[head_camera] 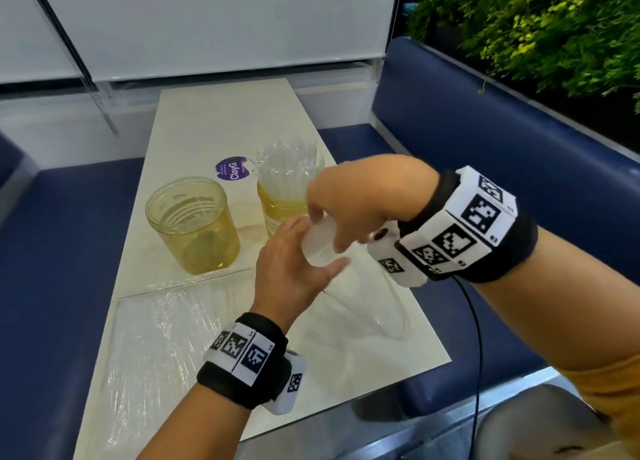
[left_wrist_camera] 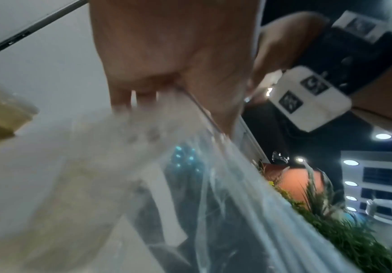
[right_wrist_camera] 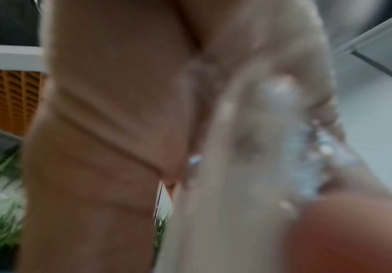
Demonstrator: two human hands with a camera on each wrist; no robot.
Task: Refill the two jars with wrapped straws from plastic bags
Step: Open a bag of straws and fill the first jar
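Two yellow-tinted clear jars stand on the white table (head_camera: 221, 120). The left jar (head_camera: 192, 224) holds no straws. The right jar (head_camera: 289, 186) is packed with upright wrapped straws. In front of the right jar both hands hold a white bundle of wrapped straws (head_camera: 320, 246) at the mouth of a clear plastic bag (head_camera: 375, 307) that trails down toward me. My left hand (head_camera: 294, 269) cups the bundle from below, thumb and fingers curled round it. My right hand (head_camera: 349, 200) grips it from above. The left wrist view shows the bundle (left_wrist_camera: 120, 138) and bag (left_wrist_camera: 213, 203) blurred.
A second clear plastic bag (head_camera: 162, 338) lies flat on the table's near left part. A purple round sticker (head_camera: 232, 169) sits behind the jars. Blue bench seats (head_camera: 450, 141) flank the table, with plants (head_camera: 554, 26) at the back right.
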